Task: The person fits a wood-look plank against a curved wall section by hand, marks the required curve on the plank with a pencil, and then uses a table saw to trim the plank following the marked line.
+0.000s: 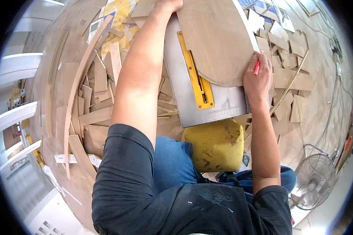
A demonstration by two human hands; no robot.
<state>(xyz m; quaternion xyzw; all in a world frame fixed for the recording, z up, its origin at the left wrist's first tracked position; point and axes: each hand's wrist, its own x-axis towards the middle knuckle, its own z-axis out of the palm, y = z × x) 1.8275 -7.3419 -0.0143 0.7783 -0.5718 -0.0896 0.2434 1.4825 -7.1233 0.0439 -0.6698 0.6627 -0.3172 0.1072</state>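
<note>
A flat wooden board (219,43) with a curved near edge lies on the grey metal top (227,102) of a table saw. It partly covers the saw's yellow insert plate (205,100), which has a dark slot. Stretched far forward, my left hand (169,4) is closed at the board's left edge; the top of the picture cuts it off and most of its fingers are hidden. My right hand (258,80) rests against the board's right edge near the curved corner. A red pencil (257,68) is held between its fingers.
Wood offcuts (100,78) lie heaped on both sides of the saw, with long strips (55,86) at the left. A yellow stool or bucket (213,145) stands between my knees and the saw. At the lower right is a metal fan (313,182), near cables (332,100).
</note>
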